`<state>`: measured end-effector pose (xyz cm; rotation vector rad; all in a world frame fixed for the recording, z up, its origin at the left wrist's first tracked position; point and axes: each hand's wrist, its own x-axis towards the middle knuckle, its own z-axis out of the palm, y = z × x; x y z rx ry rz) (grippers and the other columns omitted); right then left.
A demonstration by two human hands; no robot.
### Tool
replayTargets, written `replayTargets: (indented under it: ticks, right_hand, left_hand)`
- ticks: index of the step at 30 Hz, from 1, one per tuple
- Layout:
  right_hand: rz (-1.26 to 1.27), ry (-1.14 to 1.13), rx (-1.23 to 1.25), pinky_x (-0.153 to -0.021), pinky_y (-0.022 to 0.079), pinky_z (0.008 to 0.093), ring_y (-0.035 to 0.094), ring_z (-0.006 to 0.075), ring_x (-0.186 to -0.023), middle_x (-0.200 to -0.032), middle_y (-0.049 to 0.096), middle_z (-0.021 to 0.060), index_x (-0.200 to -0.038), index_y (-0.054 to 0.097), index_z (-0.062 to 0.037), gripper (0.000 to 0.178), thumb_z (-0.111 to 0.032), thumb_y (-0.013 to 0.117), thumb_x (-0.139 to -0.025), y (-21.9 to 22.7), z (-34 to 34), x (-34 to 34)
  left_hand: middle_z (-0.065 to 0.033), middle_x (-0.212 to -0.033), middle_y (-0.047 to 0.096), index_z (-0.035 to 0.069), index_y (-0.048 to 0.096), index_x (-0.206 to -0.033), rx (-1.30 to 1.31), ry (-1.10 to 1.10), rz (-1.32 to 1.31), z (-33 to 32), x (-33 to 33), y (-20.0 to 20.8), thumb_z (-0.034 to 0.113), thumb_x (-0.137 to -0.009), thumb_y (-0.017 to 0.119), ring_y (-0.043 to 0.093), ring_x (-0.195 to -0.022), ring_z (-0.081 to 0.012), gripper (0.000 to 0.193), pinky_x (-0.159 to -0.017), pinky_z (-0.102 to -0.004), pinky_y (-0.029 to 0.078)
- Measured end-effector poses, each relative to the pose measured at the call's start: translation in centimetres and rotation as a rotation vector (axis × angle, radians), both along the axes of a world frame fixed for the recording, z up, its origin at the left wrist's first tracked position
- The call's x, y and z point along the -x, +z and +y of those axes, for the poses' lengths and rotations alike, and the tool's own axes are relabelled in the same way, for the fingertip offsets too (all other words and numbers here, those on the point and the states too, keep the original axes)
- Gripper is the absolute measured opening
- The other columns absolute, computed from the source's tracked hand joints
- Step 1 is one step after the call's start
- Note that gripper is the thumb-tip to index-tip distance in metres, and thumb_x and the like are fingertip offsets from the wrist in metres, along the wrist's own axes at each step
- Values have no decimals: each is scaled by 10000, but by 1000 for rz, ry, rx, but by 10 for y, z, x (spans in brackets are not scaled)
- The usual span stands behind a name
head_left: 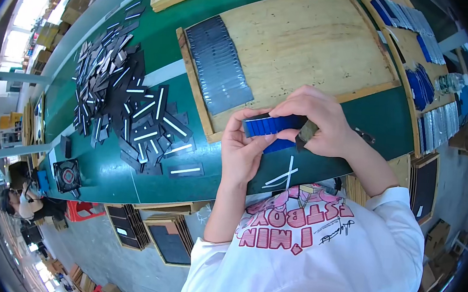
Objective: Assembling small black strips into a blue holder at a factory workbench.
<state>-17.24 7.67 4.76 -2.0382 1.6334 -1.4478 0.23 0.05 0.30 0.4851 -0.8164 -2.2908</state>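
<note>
Blue ribbed stack (266,126) sits between the two hands, lifted just over the near side of the green tabletop (203,185). Farthest to the left of the left hand, near the table's edge, lies a square black fan (67,176). Nearer to that hand, though still well apart from it, a loose heap of dark flat pieces (118,77) spreads up and away, many bearing a white stripe; one striped piece (185,171) lies by itself just left of the left wrist. Beyond the left hand, a row of dark grey strips (218,67) fills the left end of a shallow wooden tray (310,41), whose bare boards run on behind the right hand. The left hand (243,152) is curled around the stack's left end, thumb pressed to its near face. Below the stack, a flat blue piece (280,146) rests beneath both hands, and thin white strips (290,167) lie crossed nearer the body. The right hand (317,120) pinches the stack's right end between bent fingers and thumb, with an olive-coloured scrap (306,133) at the thumb. Well right of the right hand, another wooden tray (411,120) carries blue and silvery pieces (439,128) in groups.
</note>
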Motion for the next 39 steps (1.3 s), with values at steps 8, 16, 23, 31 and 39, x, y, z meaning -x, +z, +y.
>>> replayTargets:
  ticks: [8,16,23,31,39]
  right_hand:
    - [-53,19,-11,-731,521,340,638,241,-855,-949,686,48,-1013,640,-75,379,-153,824,-691,-1,0,1]
    - [-96,28,-21,-740,520,339,638,239,-856,-951,687,46,-1014,650,-79,379,-157,826,-687,-2,0,1]
    - [-102,26,-26,-736,520,334,638,237,-856,-952,686,44,-1011,650,-80,372,-155,824,-692,-3,0,1]
    - [-10,-3,29,-703,532,344,631,241,-856,-941,654,25,-1051,597,-116,419,-54,766,-673,-5,-1,3]
    - [59,-10,5,-673,518,331,627,254,-844,-967,679,55,-1056,622,-76,411,-56,778,-676,-6,1,2]
  left_hand:
    - [-203,-1242,551,0,481,-1167,-24,-16,15,0,1,-2,-181,-796,619,602,-1089,-253,435,-902,-349,552]
    - [-198,-1242,552,0,481,-1169,-33,-27,24,0,1,-2,-180,-802,614,606,-1083,-248,430,-896,-353,556]
    - [-194,-1237,553,2,489,-1160,-38,-27,15,0,0,-2,-185,-797,618,604,-1090,-252,428,-897,-361,558]
    - [-191,-1239,544,10,486,-1156,-49,-22,15,0,0,-2,-193,-798,609,596,-1108,-271,430,-924,-398,553]
    - [-186,-1242,542,10,485,-1161,-58,-47,43,0,1,-3,-197,-806,595,582,-1133,-273,425,-951,-411,537]
